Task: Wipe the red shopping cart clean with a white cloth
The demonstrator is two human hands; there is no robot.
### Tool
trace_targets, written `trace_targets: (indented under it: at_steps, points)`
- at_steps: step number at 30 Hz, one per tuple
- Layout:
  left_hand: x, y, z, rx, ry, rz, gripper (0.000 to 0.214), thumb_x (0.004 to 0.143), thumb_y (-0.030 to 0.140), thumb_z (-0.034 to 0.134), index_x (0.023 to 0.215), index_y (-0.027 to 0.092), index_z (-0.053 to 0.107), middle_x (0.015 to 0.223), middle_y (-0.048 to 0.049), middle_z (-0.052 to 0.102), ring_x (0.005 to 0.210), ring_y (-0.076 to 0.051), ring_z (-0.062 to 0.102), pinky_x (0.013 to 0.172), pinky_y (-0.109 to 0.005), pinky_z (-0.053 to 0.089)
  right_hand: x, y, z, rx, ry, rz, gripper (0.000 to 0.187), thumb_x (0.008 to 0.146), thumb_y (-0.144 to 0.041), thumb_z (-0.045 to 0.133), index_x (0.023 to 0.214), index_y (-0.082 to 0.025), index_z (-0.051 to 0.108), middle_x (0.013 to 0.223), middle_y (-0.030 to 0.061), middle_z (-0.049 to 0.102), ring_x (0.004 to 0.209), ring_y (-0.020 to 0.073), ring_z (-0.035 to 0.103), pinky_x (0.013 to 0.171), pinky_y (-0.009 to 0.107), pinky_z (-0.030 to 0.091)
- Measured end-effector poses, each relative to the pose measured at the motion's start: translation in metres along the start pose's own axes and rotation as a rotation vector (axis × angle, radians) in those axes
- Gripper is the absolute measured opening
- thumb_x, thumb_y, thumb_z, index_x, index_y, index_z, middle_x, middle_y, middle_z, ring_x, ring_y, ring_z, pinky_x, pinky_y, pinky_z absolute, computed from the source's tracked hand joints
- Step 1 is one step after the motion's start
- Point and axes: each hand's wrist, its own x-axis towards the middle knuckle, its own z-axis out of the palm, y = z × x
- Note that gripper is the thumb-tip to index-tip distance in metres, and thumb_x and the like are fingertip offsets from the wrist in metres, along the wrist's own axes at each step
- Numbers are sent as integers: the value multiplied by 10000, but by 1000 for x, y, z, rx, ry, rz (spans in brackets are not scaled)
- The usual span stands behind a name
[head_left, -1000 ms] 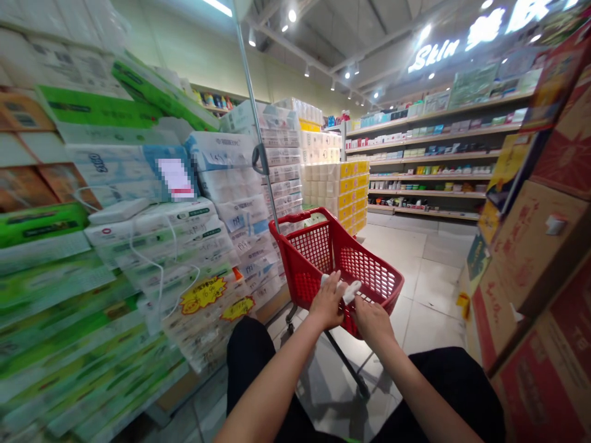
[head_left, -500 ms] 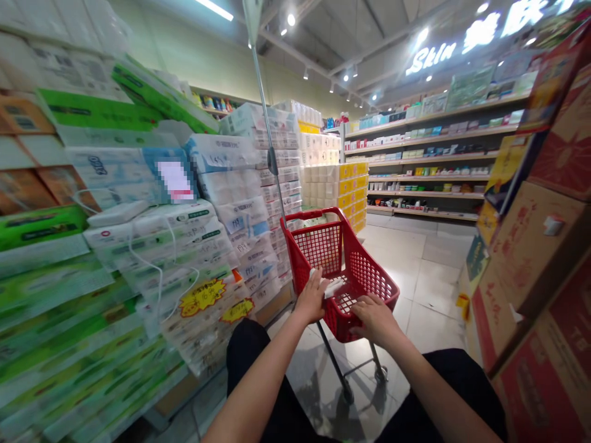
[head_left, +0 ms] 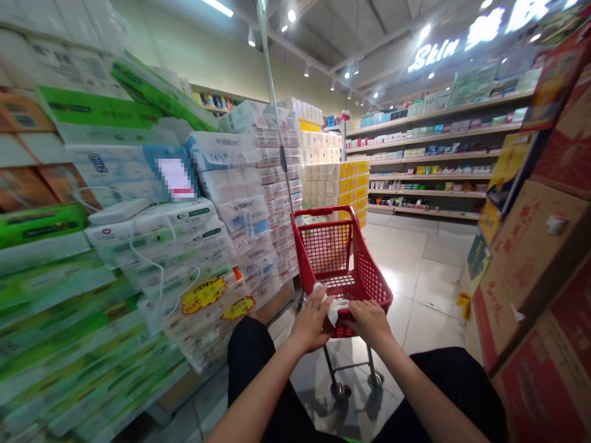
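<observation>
A small red shopping cart [head_left: 327, 241] with a lattice basket stands between my knees, tilted neither way that I can make out. My left hand [head_left: 310, 321] is at the basket's near left corner, its fingers closed over a crumpled white tissue [head_left: 334, 311]. Part of the tissue shows between my two hands, along the near rim. My right hand [head_left: 370, 321] grips that rim near its right corner, fingers curled over the edge. The tissue's right end reaches close to these fingertips; whether they pinch it is unclear. A thin metal pole [head_left: 273, 92] rises from the cart's left side.
Stacked tissue packs [head_left: 115, 277] form a wall on the left, with a phone [head_left: 176, 178] and white cable [head_left: 161, 271] on them. Cardboard boxes [head_left: 530, 246] are piled at right. Stocked shelves [head_left: 420, 157] stand beyond the tiled floor [head_left: 415, 258].
The cart has turned, its near end swinging left and its handle end right. My right hand has moved left, closer to my left hand, and closed on the rim. The tissue shows more.
</observation>
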Motion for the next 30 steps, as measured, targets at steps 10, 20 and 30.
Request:
trace_targets:
  at_steps: [10,20,30]
  points:
    - [-5,6,12,9,123,-221,772,651,147,592,1387,149,359,1585,-63,-57,1454,-292,-7,1171,-431,228,1,-27,12,68,40,-77,177,856,-297,602,979,-201,518,906,48,640,835,197,578,764,316,336]
    - [-20,66,11,-10,36,-260,956,652,184,583,1501,179,145,1572,-108,110,1423,-364,118,1130,-498,254,-12,-7,-9,303,47,-121,148,796,-140,456,925,-183,514,882,47,591,855,194,538,786,311,368]
    - [-1,56,-6,-492,336,-171,596,760,43,402,1326,229,400,1307,-76,476,1222,-220,440,1081,-408,349,6,-13,-30,307,184,72,325,966,-384,359,1200,-223,515,1167,90,602,1073,225,542,894,359,387]
